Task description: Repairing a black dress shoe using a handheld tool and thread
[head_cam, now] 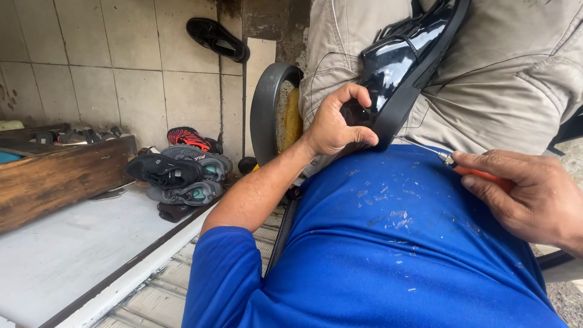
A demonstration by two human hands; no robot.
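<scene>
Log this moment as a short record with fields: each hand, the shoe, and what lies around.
left hand: left hand grips the toe end of the glossy black shoe, fingers curled round it
right hand: right hand closed on an orange-handled awl, metal tip toward the shoe's sole edge
shoe: sole edge facing the awl, resting against the lap in beige trousers
clothing: blue shirt flecked with pale bits
left side: pile of worn shoes, wooden box
wall: black shoe hanging on tiles

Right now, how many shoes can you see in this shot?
About 6: glossy black shoe gripped by the left hand; black shoe up against the tiled wall; four heaped on the floor: black sneaker, two grey sneakers, red-black one. More may be hidden beneath.
</scene>
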